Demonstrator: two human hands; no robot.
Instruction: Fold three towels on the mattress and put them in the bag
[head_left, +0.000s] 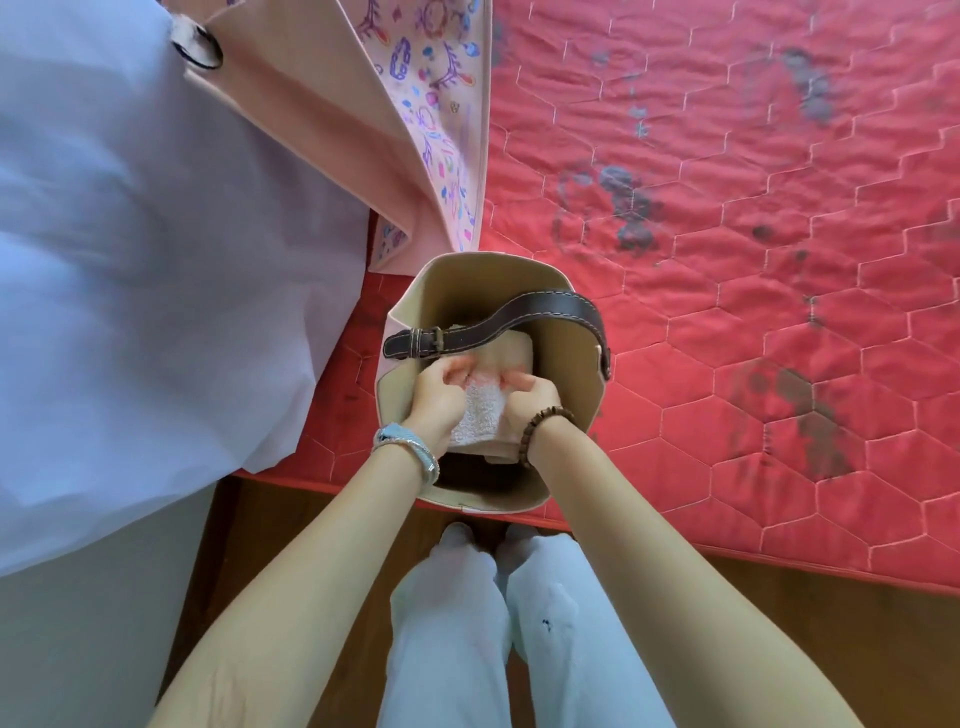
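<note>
A beige bag (457, 275) with a dark brown strap (545, 312) stands open on the red mattress (753, 234) near its front edge. Both my hands are down inside the bag. My left hand (441, 389) and my right hand (530, 400) grip a folded white and pink towel (480, 410) from either side, fingers curled on its top. Beyond it in the bag lies another folded, cream towel (511, 353), partly under the strap. Anything deeper in the bag is hidden.
A pale lilac curtain (130, 260) and a pink patterned curtain (426, 104) hang at the left, touching the mattress corner. Dark stains mark the quilted mattress. My legs in white trousers (498, 623) stand on the wooden floor (779, 623) by the mattress edge.
</note>
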